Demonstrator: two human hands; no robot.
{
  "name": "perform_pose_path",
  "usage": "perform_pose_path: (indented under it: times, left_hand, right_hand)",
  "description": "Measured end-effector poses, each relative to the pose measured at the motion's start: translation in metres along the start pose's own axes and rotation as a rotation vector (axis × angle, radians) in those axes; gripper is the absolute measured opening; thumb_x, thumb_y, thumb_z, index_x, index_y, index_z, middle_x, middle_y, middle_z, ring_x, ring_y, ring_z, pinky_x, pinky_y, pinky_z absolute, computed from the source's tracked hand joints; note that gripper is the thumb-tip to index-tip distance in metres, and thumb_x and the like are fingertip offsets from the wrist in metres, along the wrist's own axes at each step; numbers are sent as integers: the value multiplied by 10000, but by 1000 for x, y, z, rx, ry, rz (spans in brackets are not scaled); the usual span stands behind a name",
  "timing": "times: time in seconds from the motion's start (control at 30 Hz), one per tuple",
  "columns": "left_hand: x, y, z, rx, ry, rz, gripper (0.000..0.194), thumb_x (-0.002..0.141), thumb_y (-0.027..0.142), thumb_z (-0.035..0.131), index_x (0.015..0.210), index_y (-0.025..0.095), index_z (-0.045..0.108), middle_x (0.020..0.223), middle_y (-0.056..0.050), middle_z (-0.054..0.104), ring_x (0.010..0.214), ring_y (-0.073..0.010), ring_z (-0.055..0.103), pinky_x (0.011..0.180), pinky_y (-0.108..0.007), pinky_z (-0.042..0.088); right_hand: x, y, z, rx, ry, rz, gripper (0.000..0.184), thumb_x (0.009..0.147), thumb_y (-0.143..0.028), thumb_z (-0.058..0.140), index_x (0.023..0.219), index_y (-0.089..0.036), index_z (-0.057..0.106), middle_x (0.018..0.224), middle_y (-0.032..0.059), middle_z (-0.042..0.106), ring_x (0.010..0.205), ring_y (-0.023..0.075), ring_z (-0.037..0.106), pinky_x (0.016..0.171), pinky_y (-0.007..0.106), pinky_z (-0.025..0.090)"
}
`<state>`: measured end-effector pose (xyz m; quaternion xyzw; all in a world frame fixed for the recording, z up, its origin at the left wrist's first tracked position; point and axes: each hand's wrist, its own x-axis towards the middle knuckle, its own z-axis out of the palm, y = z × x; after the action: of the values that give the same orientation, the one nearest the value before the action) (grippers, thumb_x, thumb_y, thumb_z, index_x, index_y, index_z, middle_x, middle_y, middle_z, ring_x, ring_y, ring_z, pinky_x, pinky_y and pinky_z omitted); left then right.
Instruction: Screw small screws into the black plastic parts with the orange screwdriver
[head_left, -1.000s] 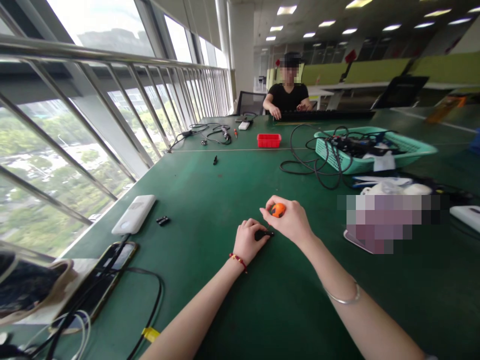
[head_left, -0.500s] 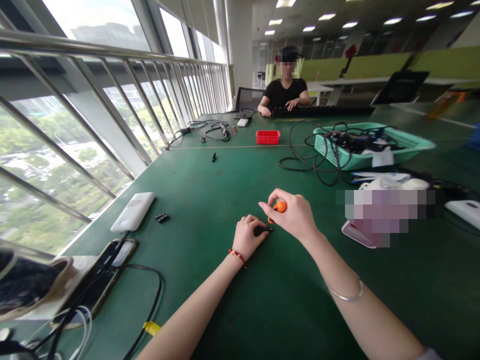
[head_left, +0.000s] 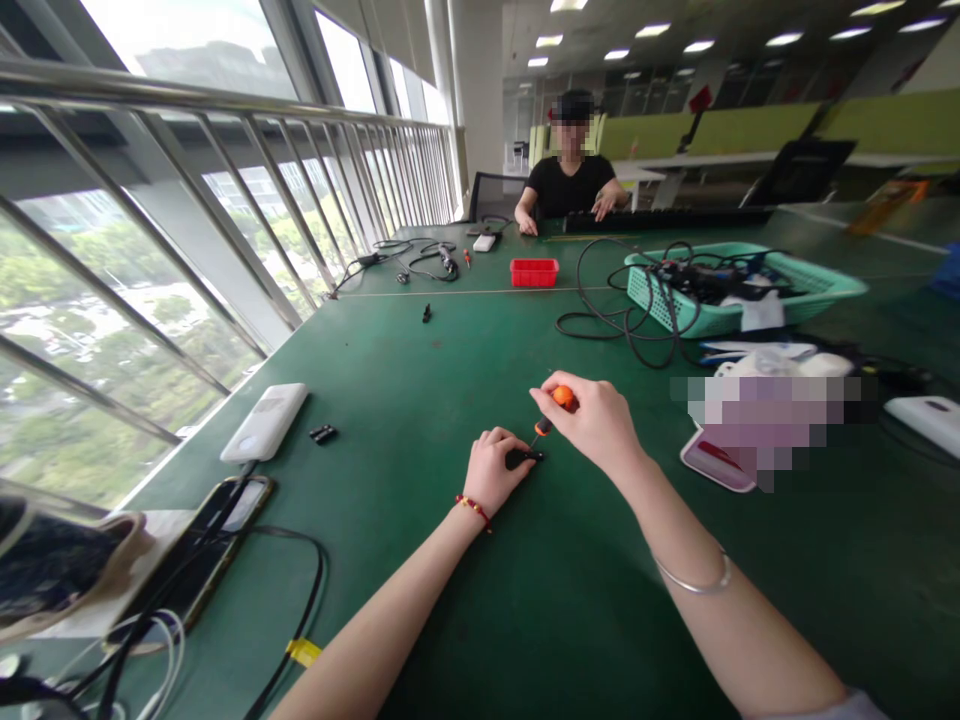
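Observation:
My left hand (head_left: 493,470) rests on the green table (head_left: 450,370) with its fingers curled round a small black part (head_left: 523,459). Just above and to the right, my right hand (head_left: 596,420) pinches the orange handle of a small screwdriver (head_left: 561,398). The tool's lower end (head_left: 543,427) points down at the black part. Both hands are close together near the middle of the table.
A white power bank (head_left: 265,422), a small black piece (head_left: 323,434) and a phone with cables (head_left: 202,550) lie to the left. A teal basket of cables (head_left: 750,285) and a red tray (head_left: 534,272) sit farther back. A person in black sits at the far end.
My right hand has lifted slightly, so more of the screwdriver's lower end shows above the black part. My left hand stays in place.

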<state>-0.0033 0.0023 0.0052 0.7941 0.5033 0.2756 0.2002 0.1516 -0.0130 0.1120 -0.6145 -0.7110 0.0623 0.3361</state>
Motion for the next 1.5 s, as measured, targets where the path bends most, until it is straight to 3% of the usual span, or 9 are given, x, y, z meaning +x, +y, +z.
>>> perform_pose_path:
  times: [0.13, 0.33, 0.43, 0.53, 0.7, 0.93, 1.13, 1.33, 1.5]
  left_hand:
    - [0, 0, 0, -2, 2, -1, 103, 736, 261, 667, 824, 208, 678, 898, -34, 610, 871, -197, 535, 823, -366, 421]
    - [0, 1, -1, -9, 3, -10, 98, 733, 260, 673, 818, 212, 680, 907, -31, 610, 882, -197, 538, 828, -366, 419]
    - [-1, 1, -1, -7, -1, -9, 101, 736, 262, 672, 822, 210, 681, 908, -32, 612, 884, -198, 537, 829, -366, 419]
    - [0, 0, -1, -4, -3, -5, 103, 738, 262, 667, 826, 209, 681, 901, -34, 612, 872, -196, 537, 829, -369, 419]
    - [0, 1, 0, -14, 2, -10, 93, 736, 259, 666, 815, 210, 680, 899, -33, 608, 879, -197, 537, 831, -369, 416]
    - [-1, 2, -3, 8, -12, -40, 106, 727, 251, 669, 825, 208, 669, 903, -36, 610, 880, -209, 535, 810, -371, 418]
    - [-1, 2, -4, 14, -17, -40, 97, 728, 243, 666, 817, 204, 663, 906, -36, 611, 886, -210, 536, 813, -369, 415]
    - [-1, 1, -3, 12, -10, -34, 113, 748, 272, 648, 839, 209, 668, 901, -41, 610, 867, -213, 531, 786, -366, 415]
    - [-1, 1, -3, 7, -17, -33, 100, 732, 236, 664, 826, 202, 664, 910, -37, 613, 880, -208, 532, 807, -363, 408]
  right_hand:
    - [1, 2, -1, 67, -16, -17, 190, 728, -335, 532, 893, -242, 559, 681, -24, 618, 574, 136, 544, 512, 214, 306]
    - [0, 2, 3, -30, 13, -12, 273, 809, -472, 473, 714, -230, 555, 582, -12, 591, 557, 148, 546, 511, 228, 288]
    - [0, 1, 2, 14, 0, -23, 143, 767, -353, 515, 847, -240, 546, 637, -26, 597, 562, 139, 540, 522, 221, 303]
    - [0, 0, 2, 141, -15, -33, 278, 732, -364, 547, 970, -225, 503, 677, -28, 585, 564, 131, 533, 515, 211, 323]
    - [1, 1, 9, 100, 7, 21, 330, 788, -542, 483, 738, -222, 547, 528, -32, 519, 486, 120, 477, 484, 218, 281]
    - [-1, -3, 9, 171, -56, -43, 201, 724, -309, 544, 905, -233, 501, 705, -26, 601, 556, 121, 516, 515, 207, 338]
    - [-2, -7, 10, 91, -100, -13, 258, 833, -428, 441, 689, -231, 524, 538, -34, 555, 498, 128, 508, 497, 225, 291]
    - [-2, -8, 4, 116, -82, -35, 85, 741, -314, 527, 765, -234, 515, 582, -50, 566, 507, 114, 504, 481, 209, 292]
    - [-1, -5, 5, 113, -65, 19, 228, 800, -384, 481, 646, -224, 531, 520, -40, 552, 500, 116, 500, 496, 216, 297]
